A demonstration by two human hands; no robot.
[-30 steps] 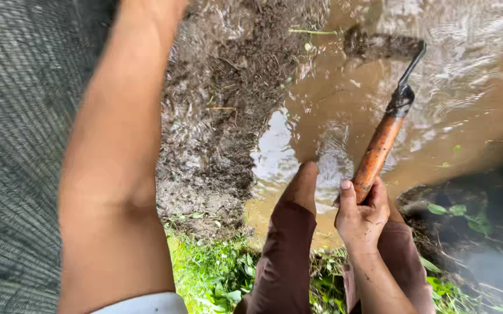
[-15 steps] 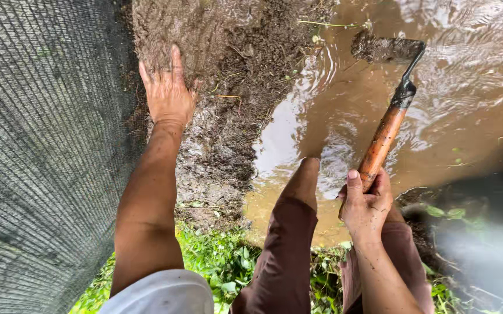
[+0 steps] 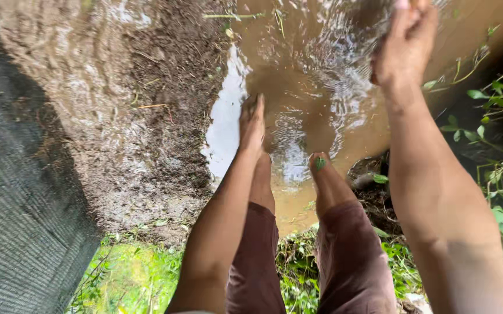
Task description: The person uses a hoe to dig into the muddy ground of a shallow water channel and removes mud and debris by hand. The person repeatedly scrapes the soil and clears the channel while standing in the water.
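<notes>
Over muddy water (image 3: pixel 298 70), left hand (image 3: pixel 252 123), perhaps touching.

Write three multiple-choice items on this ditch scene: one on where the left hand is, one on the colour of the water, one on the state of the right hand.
1. Where is the left hand?
A. Reaching down to the muddy water
B. Flat on the dark mesh netting
C. In the grass

2. What colour is the water?
A. Clear blue
B. Muddy brown
C. Green

3. How is the right hand?
A. Spread flat on the mud bank
B. Curled shut, raised at the top of the view
C. Resting on a knee

Answers:
1 A: the fingers point down at the water's edge, beside the mud bank.
2 B: the rippled water is opaque brown throughout.
3 B: the fingers are curled closed over the water; what it grips is cut off by the frame edge.
</notes>
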